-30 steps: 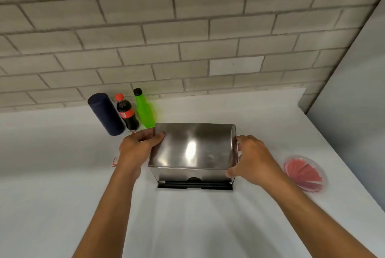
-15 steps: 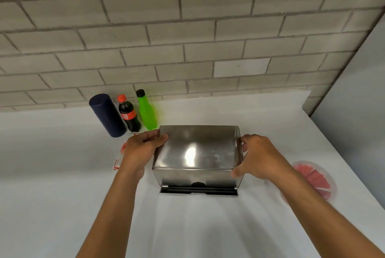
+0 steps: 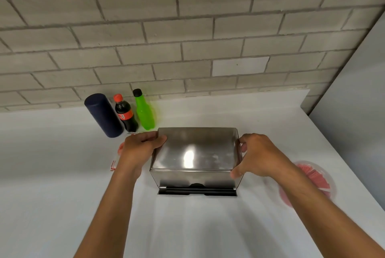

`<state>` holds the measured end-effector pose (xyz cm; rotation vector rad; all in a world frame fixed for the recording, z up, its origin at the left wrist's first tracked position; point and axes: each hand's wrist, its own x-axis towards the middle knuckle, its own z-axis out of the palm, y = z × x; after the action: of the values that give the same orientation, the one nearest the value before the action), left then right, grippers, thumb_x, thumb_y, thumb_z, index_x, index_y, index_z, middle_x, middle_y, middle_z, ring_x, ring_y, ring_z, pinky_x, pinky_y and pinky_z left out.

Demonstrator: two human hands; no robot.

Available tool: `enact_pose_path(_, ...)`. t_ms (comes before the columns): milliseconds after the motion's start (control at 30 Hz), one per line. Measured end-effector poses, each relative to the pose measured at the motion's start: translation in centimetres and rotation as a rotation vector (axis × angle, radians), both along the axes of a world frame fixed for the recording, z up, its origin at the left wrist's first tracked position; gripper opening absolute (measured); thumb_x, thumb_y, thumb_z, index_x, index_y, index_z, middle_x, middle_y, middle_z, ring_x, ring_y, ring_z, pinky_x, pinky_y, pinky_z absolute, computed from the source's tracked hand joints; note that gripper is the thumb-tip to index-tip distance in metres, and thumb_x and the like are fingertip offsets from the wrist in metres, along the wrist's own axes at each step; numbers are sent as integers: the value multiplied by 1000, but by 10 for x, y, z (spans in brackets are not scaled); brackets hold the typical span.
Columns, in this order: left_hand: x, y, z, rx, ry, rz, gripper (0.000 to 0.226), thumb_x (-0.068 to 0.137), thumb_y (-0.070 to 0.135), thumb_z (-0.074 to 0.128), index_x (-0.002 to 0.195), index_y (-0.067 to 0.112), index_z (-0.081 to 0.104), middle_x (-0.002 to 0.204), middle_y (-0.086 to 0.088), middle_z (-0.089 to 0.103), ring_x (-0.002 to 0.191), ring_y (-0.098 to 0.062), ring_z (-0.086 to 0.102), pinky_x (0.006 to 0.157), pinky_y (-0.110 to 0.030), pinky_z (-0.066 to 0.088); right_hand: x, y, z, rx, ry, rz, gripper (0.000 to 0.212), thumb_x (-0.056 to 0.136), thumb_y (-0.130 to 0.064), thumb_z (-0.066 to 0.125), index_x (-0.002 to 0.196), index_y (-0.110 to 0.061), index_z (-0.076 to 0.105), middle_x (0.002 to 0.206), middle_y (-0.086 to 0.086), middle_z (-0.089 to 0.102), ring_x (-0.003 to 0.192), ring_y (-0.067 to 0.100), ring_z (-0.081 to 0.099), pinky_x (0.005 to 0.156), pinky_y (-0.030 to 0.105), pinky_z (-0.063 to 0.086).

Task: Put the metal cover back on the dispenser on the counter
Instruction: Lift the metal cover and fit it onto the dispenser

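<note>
A shiny metal cover [image 3: 195, 151] sits over the dispenser in the middle of the white counter [image 3: 62, 174]. Only the dispenser's black base [image 3: 196, 191] shows, below the cover's front edge. My left hand [image 3: 139, 149] grips the cover's left side, thumb on top. My right hand [image 3: 260, 155] grips its right side, thumb down at the front corner. What is inside the cover is hidden.
A dark blue cylinder [image 3: 104, 115], a cola bottle [image 3: 125, 113] and a green bottle [image 3: 144, 112] stand at the brick wall behind left. A red-and-white packet [image 3: 113, 166] lies under my left wrist. A clear lidded dish with red contents [image 3: 314, 176] sits right. A grey wall [image 3: 358, 101] bounds the right.
Both hands stay on the cover's sides. The cover keeps its place over the black base; only the camera view has shifted slightly.
</note>
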<state>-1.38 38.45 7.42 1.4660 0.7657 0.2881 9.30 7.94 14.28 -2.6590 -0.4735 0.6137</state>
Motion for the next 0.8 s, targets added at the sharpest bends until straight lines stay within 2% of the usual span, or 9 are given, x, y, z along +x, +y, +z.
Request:
enact_pose_path(100,-1,-2,2,5,-1,10,28,79,18,95,106,15,86,97,-5,86,96,-21,82,92,-32,59,1,-1,0,3,11,1,85,44,-37,107,115,-9,69,110,2,70,96,21,70,85,41,62)
enact_pose_path(200,-1,-4,5,27,10,2,11,81,17,93,91,20,89,93,-6,86,91,-19,81,85,-30,58,2,-2,-1,9,18,4,86,43,-38,106,115,-9,69,111,3,71,97,22,71,86,42,63)
enact_pose_path(300,-1,-6,8,97,38,-11,13,83,18,91,81,30,89,88,-4,86,84,-16,80,82,-28,60,4,-2,-2,12,30,5,88,44,-38,106,117,-10,68,113,3,70,99,21,70,88,42,62)
enact_pose_path(400,2,-5,10,119,64,-8,7,84,16,90,79,22,89,82,-3,84,77,-16,76,77,-28,57,5,-3,-5,17,45,4,90,44,-38,106,120,-10,68,114,2,69,100,21,69,89,40,62)
enact_pose_path(533,5,-5,9,196,104,-10,14,84,14,88,71,16,84,64,3,76,60,-6,68,58,-18,53,8,-8,-8,37,74,9,91,44,-39,106,122,-13,68,112,-4,67,98,15,66,80,27,58)
enact_pose_path(633,5,-6,8,145,89,-8,13,85,12,88,73,15,85,76,-10,82,73,-14,74,73,-25,58,9,-12,-13,78,90,-10,98,45,-39,106,131,-14,66,114,-8,65,97,11,63,66,14,48)
enact_pose_path(733,5,-5,7,208,86,-34,17,86,18,88,70,24,85,68,0,80,64,-8,72,67,-21,58,6,-15,-17,137,106,-24,115,47,-40,106,147,-13,57,120,-7,63,99,9,59,62,7,37)
enact_pose_path(800,4,-5,7,211,93,-62,22,88,19,87,67,24,84,73,-3,80,74,-18,72,82,-33,58,3,-18,-19,160,96,-26,116,50,-40,105,150,-14,54,126,-5,64,101,9,58,63,7,37)
